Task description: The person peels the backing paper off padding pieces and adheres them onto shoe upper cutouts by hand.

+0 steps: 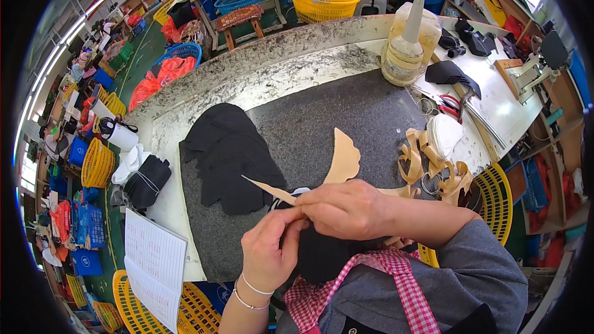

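Left hand (267, 252) comes in pinched, fingers closed on the black piece (322, 253) below the tan backing strip (272, 190), whose tip pokes up-left of those fingertips. Right hand (346, 210) is curled over the same black piece, pressing down; whether its fingers grip cannot be told. Tan curls (433, 167) lie well beyond the right knuckles.

Matt black fabric pieces (232, 154), smooth tan paper backing strip (342, 159), rough speckled dark mat (346, 117), glossy plastic glue bottle (405, 46)
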The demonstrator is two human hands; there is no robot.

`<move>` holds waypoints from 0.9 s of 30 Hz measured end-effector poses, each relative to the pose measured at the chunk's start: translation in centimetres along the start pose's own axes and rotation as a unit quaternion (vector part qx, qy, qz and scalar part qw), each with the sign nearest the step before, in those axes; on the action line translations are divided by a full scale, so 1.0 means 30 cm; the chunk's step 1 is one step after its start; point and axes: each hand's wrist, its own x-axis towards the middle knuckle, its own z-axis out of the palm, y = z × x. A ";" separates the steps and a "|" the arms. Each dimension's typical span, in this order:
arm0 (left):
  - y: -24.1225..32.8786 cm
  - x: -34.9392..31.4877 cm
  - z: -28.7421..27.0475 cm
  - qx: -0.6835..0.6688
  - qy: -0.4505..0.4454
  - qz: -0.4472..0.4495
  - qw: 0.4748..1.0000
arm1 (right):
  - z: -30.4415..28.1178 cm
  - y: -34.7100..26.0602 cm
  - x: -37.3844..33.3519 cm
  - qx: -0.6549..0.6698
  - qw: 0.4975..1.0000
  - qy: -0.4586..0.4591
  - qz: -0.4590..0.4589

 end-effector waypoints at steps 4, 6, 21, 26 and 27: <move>-0.019 0.025 0.013 0.021 0.029 0.030 0.999 | 0.024 -0.002 -0.003 0.050 0.996 0.033 0.063; -0.056 0.035 0.021 0.021 0.044 0.067 0.997 | 0.025 0.004 -0.009 0.068 0.994 0.027 0.080; -0.148 0.011 0.014 -0.471 -0.005 -0.094 0.877 | 0.067 0.025 -0.077 0.498 0.802 0.045 0.328; -0.200 -0.005 -0.046 -0.487 -0.040 -0.193 0.851 | -0.006 0.075 -0.024 0.670 0.546 0.177 0.471; -0.183 0.000 -0.057 -0.479 -0.057 -0.205 0.851 | -0.007 0.093 -0.033 0.670 0.546 0.178 0.471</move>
